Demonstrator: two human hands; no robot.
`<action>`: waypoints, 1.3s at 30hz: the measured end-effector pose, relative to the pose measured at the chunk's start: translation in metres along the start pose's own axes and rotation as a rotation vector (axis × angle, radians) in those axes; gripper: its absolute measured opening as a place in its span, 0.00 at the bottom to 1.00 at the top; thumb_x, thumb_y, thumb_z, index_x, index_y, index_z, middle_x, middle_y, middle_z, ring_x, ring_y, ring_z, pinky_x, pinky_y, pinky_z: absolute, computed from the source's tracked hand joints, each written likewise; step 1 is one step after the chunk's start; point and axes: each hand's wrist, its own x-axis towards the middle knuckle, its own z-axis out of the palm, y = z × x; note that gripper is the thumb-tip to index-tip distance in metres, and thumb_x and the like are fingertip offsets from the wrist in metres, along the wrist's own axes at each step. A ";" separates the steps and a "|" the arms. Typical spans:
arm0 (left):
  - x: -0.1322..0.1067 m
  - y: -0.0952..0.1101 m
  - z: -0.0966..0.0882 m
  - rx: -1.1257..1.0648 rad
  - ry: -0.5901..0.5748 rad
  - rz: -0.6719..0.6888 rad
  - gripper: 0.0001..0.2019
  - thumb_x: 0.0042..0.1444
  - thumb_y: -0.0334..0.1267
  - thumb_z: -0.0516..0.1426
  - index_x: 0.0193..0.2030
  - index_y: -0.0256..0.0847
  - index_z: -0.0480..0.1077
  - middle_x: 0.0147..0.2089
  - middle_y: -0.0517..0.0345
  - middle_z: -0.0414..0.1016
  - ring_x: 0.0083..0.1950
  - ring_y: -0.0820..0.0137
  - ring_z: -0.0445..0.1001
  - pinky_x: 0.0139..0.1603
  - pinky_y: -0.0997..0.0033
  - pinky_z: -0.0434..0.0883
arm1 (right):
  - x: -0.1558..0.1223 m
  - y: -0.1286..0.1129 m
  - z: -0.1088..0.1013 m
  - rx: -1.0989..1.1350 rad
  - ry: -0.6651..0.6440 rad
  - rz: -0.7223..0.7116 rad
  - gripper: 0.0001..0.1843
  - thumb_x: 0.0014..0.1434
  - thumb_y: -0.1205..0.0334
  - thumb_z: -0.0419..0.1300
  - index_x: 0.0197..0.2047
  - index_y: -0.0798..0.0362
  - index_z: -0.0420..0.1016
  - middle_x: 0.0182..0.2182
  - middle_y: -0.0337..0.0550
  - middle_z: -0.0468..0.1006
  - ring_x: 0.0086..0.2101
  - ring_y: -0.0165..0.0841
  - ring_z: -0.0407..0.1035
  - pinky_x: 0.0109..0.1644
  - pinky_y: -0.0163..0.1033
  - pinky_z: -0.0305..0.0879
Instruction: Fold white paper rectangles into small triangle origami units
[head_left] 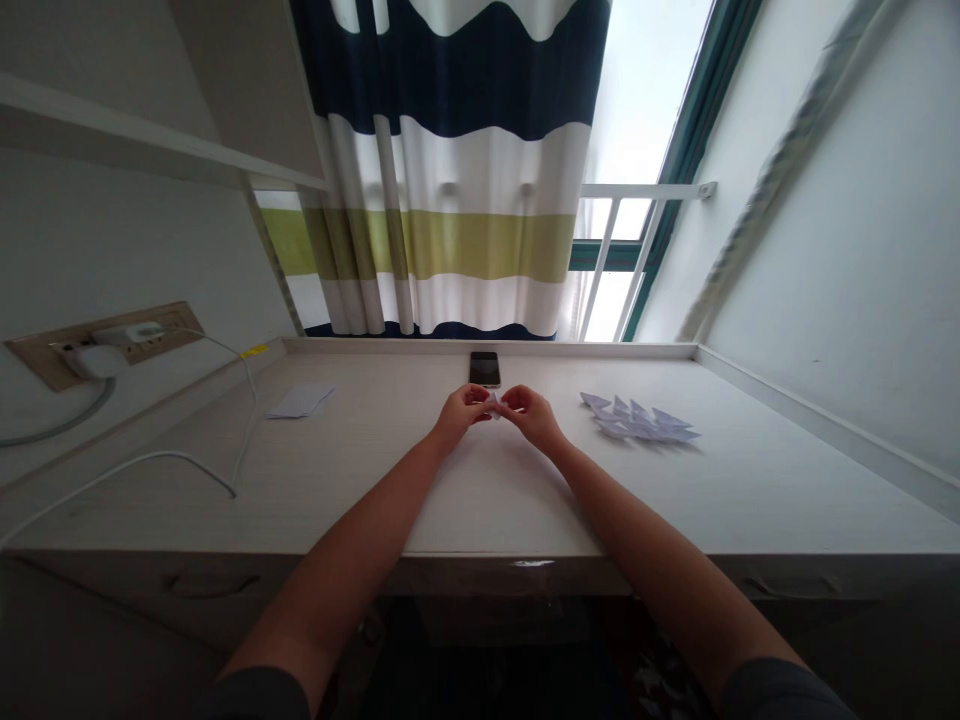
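Note:
Between my two hands is a small piece of folded white paper (495,404), held just above the desk near its middle. My left hand (463,412) pinches its left side with thumb and fingers. On the other side, my right hand (529,411) grips it the same way. The fingers cover much of the paper, so its full shape is hidden. Off to the right lie several folded white paper boats (637,420), set close together in rows. A stack of white paper sheets (301,401) rests flat at the left.
A dark phone (484,369) lies just beyond my hands, by the desk's (495,500) back rim. White cables (244,420) run over the left side from a wall socket (112,340). Behind the desk hangs a striped curtain (465,170) beside a window with a white rail.

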 end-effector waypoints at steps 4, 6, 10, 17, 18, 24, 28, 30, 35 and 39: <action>-0.003 0.003 0.001 -0.012 -0.028 -0.014 0.14 0.35 0.35 0.64 0.29 0.35 0.64 0.28 0.62 0.68 0.30 0.75 0.70 0.34 0.69 0.69 | -0.002 -0.004 -0.001 -0.042 0.007 -0.015 0.13 0.43 0.53 0.62 0.27 0.54 0.67 0.25 0.41 0.74 0.26 0.30 0.69 0.31 0.38 0.67; -0.004 0.005 0.001 -0.023 -0.047 -0.021 0.14 0.36 0.37 0.63 0.29 0.35 0.64 0.28 0.61 0.68 0.31 0.74 0.70 0.34 0.69 0.69 | -0.002 -0.005 -0.002 -0.046 0.003 -0.022 0.12 0.45 0.54 0.61 0.27 0.54 0.68 0.25 0.41 0.74 0.26 0.30 0.69 0.32 0.38 0.67; -0.004 0.005 -0.001 -0.005 -0.060 -0.026 0.14 0.38 0.39 0.63 0.28 0.35 0.64 0.29 0.59 0.68 0.31 0.74 0.70 0.34 0.70 0.69 | -0.003 -0.004 -0.002 -0.013 -0.012 -0.020 0.10 0.46 0.56 0.60 0.28 0.54 0.68 0.26 0.40 0.74 0.27 0.30 0.69 0.34 0.38 0.68; -0.001 0.001 -0.002 0.048 -0.019 -0.014 0.15 0.36 0.39 0.63 0.27 0.36 0.63 0.28 0.60 0.67 0.30 0.75 0.69 0.31 0.72 0.69 | -0.004 -0.006 0.000 -0.068 -0.007 -0.024 0.07 0.47 0.58 0.58 0.28 0.53 0.69 0.24 0.40 0.74 0.26 0.30 0.69 0.32 0.38 0.67; -0.001 0.001 -0.001 0.061 -0.009 -0.008 0.14 0.36 0.39 0.63 0.27 0.36 0.62 0.28 0.60 0.67 0.29 0.75 0.69 0.30 0.72 0.69 | -0.004 -0.006 0.000 -0.079 -0.002 -0.027 0.07 0.47 0.58 0.58 0.28 0.53 0.69 0.24 0.39 0.74 0.26 0.30 0.69 0.32 0.38 0.67; -0.003 0.001 0.003 0.170 0.058 0.032 0.11 0.39 0.36 0.61 0.26 0.36 0.62 0.28 0.60 0.66 0.27 0.76 0.67 0.23 0.77 0.67 | -0.006 -0.008 0.003 -0.153 0.023 -0.064 0.04 0.47 0.61 0.57 0.26 0.53 0.69 0.24 0.40 0.74 0.27 0.30 0.69 0.32 0.38 0.67; -0.003 0.001 0.005 0.169 0.077 0.026 0.08 0.40 0.33 0.58 0.26 0.37 0.62 0.28 0.61 0.66 0.27 0.75 0.67 0.24 0.76 0.68 | -0.008 -0.013 0.003 -0.192 0.001 -0.118 0.03 0.47 0.63 0.56 0.26 0.53 0.69 0.25 0.41 0.73 0.26 0.30 0.68 0.32 0.38 0.67; -0.003 0.002 0.004 0.140 0.070 0.016 0.06 0.41 0.34 0.57 0.26 0.37 0.62 0.27 0.61 0.66 0.27 0.75 0.67 0.24 0.74 0.69 | -0.008 -0.015 0.003 -0.178 -0.012 -0.139 0.03 0.47 0.64 0.57 0.27 0.54 0.69 0.26 0.42 0.73 0.27 0.30 0.68 0.32 0.38 0.68; -0.004 0.003 0.002 0.137 0.037 0.023 0.10 0.42 0.39 0.59 0.28 0.37 0.64 0.28 0.60 0.68 0.28 0.74 0.69 0.26 0.73 0.69 | -0.007 -0.012 0.003 -0.105 -0.009 -0.131 0.04 0.46 0.64 0.59 0.29 0.54 0.70 0.28 0.42 0.73 0.29 0.30 0.68 0.33 0.38 0.68; -0.004 0.004 0.002 0.171 0.039 0.079 0.12 0.40 0.40 0.61 0.29 0.37 0.64 0.29 0.59 0.70 0.30 0.73 0.70 0.27 0.74 0.69 | -0.004 -0.006 0.004 -0.016 0.000 -0.039 0.06 0.46 0.61 0.58 0.29 0.54 0.70 0.26 0.40 0.73 0.27 0.29 0.68 0.32 0.37 0.68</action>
